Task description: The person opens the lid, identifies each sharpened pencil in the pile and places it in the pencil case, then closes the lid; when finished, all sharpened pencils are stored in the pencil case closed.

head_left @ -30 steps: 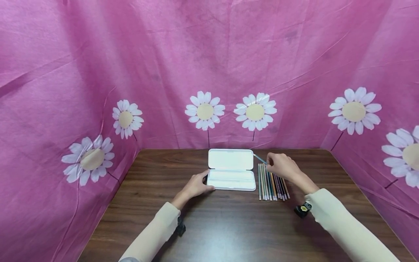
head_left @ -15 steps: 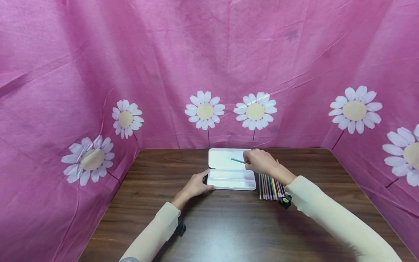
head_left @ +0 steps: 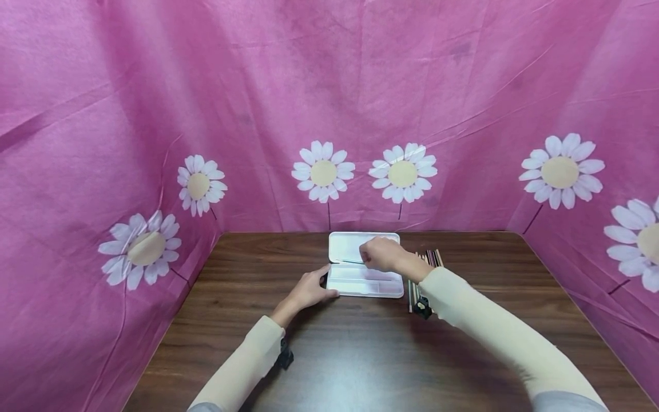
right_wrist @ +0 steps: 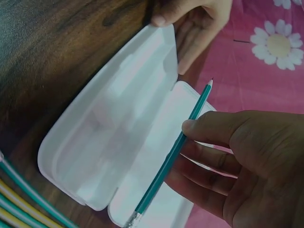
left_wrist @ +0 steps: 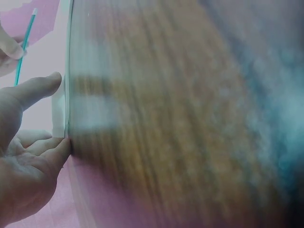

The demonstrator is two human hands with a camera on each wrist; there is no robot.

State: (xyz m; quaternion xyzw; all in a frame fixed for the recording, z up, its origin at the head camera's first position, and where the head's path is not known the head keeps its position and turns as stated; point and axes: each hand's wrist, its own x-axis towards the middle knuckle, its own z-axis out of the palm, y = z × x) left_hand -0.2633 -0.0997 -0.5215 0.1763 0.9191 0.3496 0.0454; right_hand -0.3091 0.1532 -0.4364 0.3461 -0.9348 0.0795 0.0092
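Observation:
A white pencil case (head_left: 355,289) lies with its lid (head_left: 342,246) folded back on the table; its tray has long compartments. My left hand (head_left: 309,289) holds the case's left end, thumb at the near corner and fingers along the side. Between thumb and fingers, my right hand (head_left: 383,253) pinches a green pencil (right_wrist: 164,166) above the case, near the hinge. The pencil's sharpened tip points left, toward my left hand, and the metal eraser end points right. Part of the lid is hidden behind the right hand in the head view.
A row of several pencils (head_left: 412,294) lies just right of the case, partly under my right forearm. They also show as striped pencils (right_wrist: 26,190) in the right wrist view. The wooden table (head_left: 350,355) ends at a pink flowered cloth (head_left: 257,114).
My right hand has carried the green pencil leftward from beside the pencil row to over the case, and the pencil now lies more level. The left hand has stayed at the case's end.

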